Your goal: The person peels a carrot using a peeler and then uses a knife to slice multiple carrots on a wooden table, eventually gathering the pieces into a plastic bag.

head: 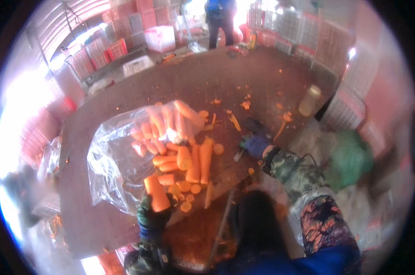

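Observation:
My gloved left hand (154, 215) holds a thick piece of carrot (157, 193) at the table's near edge. My gloved right hand (256, 145) is closed around a small tool with a short metal blade (239, 155), resting low over the table; the tool's exact kind cannot be told. Between the hands lie cut carrots (193, 163) and several round carrot slices (186, 206). Behind them, a clear plastic bag (107, 154) lies on its side with more carrots (159, 120) in and on it. A dark object (253, 125) lies just beyond my right hand.
The brown table (200, 75) bears carrot scraps (246, 105) and a jar (309, 100) near its right edge. Plastic crates (160, 38) stand beyond it and on both sides. A person (221, 24) stands past the far edge. Something green (351, 160) is at the right.

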Available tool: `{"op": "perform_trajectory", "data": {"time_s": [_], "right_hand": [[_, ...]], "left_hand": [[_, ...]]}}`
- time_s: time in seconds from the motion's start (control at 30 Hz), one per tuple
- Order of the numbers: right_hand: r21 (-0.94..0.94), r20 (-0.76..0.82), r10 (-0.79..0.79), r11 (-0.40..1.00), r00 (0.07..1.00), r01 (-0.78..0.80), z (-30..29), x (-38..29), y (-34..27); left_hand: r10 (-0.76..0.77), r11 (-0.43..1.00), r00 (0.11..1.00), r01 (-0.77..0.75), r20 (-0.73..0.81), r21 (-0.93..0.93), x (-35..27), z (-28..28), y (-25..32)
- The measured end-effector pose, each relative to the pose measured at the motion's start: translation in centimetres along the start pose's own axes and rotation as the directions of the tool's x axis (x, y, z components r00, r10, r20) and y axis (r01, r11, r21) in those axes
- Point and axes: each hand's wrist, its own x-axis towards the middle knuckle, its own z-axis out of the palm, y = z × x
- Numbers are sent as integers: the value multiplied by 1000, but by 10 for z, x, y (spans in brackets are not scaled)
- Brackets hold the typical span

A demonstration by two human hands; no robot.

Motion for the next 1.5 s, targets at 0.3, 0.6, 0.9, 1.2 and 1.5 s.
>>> {"op": "perform_trajectory", "data": {"time_s": [0.3, 0.6, 0.9, 1.2, 1.5], "right_hand": [[-220, 97, -38, 974, 995, 59, -1, 1, -20], [721, -117, 280, 683, 953, -112, -85, -29, -80], [950, -192, 66, -236, 979, 202, -115, -6, -234], [975, -151, 23, -162, 988, 152, -133, 3, -273], [972, -142, -244, -217, 959, 88, -122, -1, -267]], "left_hand": [[118, 993, 990, -118, 72, 5, -9, -18, -11], [437, 895, 900, -434, -7, 107, -12, -25, -35], [-137, 704, 976, 217, 170, -676, -16, 3, -50], [-309, 508, 882, 468, 355, -723, -22, -22, -58], [-431, 269, 862, 404, 266, -874, -33, -10, -5]]}}
